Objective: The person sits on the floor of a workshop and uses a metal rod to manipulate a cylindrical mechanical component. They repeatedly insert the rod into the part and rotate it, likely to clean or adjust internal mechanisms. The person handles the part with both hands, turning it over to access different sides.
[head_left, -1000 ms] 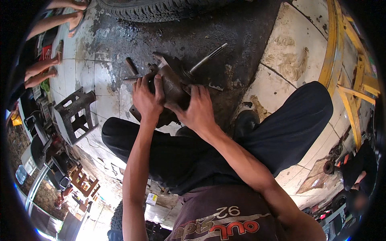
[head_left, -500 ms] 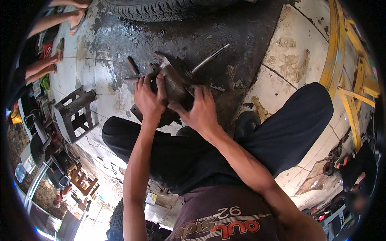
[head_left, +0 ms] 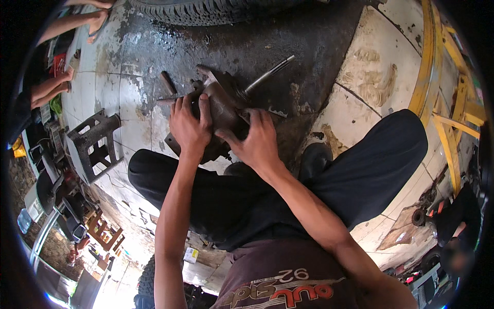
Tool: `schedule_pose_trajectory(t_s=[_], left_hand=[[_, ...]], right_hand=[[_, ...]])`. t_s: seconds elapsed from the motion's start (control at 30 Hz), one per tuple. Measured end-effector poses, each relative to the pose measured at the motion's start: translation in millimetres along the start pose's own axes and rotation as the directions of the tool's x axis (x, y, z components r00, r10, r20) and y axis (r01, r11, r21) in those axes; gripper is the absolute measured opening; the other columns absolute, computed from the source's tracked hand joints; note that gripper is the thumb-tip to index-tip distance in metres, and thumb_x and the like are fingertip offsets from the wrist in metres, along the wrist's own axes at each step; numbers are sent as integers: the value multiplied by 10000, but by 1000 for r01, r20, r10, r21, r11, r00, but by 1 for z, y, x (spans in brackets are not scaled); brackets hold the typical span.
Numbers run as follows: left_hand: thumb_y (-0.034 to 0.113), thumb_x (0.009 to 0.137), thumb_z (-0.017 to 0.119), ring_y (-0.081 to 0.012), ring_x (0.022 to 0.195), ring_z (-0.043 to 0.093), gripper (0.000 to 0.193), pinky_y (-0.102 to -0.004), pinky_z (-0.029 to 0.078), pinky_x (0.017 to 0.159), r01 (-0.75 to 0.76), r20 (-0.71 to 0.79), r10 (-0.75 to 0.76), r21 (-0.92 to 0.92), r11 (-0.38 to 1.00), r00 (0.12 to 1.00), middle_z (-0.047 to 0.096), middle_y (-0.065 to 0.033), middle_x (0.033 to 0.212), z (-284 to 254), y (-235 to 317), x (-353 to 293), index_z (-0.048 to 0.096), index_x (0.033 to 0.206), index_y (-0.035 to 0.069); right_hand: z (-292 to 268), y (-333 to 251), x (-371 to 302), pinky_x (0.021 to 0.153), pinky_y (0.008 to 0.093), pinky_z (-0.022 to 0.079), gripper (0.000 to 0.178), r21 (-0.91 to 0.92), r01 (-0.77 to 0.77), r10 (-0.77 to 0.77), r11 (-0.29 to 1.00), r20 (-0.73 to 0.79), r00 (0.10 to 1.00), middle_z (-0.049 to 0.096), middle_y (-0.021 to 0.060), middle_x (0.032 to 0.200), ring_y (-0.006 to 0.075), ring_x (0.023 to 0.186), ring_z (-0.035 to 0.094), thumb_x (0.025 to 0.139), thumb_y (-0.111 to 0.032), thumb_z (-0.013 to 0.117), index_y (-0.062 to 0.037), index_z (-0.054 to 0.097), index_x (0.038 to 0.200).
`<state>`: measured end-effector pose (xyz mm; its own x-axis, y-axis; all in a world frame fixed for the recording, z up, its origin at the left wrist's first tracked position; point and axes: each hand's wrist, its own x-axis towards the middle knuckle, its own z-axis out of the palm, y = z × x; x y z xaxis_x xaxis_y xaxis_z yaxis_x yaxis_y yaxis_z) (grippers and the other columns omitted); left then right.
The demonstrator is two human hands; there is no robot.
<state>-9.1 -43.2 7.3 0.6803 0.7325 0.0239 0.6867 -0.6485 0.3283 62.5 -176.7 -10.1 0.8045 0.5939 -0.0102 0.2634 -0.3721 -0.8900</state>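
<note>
At your eleven o'clock, the metal housing (head_left: 224, 107) is dark brown; the shaft (head_left: 270, 73) toward twelve is silver-grey. Your trousers (head_left: 247, 201) are plain black, your shirt (head_left: 309, 257) at six dark brown with red and cream print. You have a grey stool (head_left: 80, 157) at nine, a yellow frame (head_left: 428, 56) at two.

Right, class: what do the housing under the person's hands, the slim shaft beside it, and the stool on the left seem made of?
Housing: probably cast metal; dull, dark brown, grimy-looking.
Shaft: likely steel; smooth, with bright highlights along it.
Stool: perhaps moulded plastic; dark, mostly matt, with neat cut-outs, though painted metal is possible.
</note>
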Motion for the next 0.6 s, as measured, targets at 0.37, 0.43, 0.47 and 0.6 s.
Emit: schedule_pose_trajectory(t_s=[0.37,0.43,0.47,0.6], left_hand=[[415,983,571,-429,1056,602,426,-511,471,910,-19,19,20,-50,999,1000,678,-197,1080,-1,-2,0,724,1126,44],[414,982,571,-431,1066,602,431,-513,470,913,-6,7,6,-8,1000,1000,678,-201,1086,2,-3,-2,722,1128,37],[413,981,571,-432,1070,602,434,-514,470,914,0,-6,0,14,1000,1000,678,-203,1089,2,-3,0,720,1128,33],[416,983,569,-436,1074,600,444,-517,469,918,-17,4,17,4,1000,1000,677,-210,1090,2,0,1,714,1134,24]], right_hand=[[3,-16,13,857,505,518,748,-63,43,-45,997,-27,999,625,281,994,459,971,625,726,-522,871,94,595,1049],[-2,-2,-5,861,506,516,777,-36,9,-9,999,9,1000,621,292,994,465,977,619,734,-553,854,102,593,1059],[-10,1,-11,863,507,514,791,-21,-2,3,1000,26,1000,619,298,994,469,980,616,737,-569,846,106,592,1064],[1,-9,5,869,513,509,798,-57,95,-97,994,-35,995,614,298,1034,466,985,611,726,-541,861,109,577,1093]])
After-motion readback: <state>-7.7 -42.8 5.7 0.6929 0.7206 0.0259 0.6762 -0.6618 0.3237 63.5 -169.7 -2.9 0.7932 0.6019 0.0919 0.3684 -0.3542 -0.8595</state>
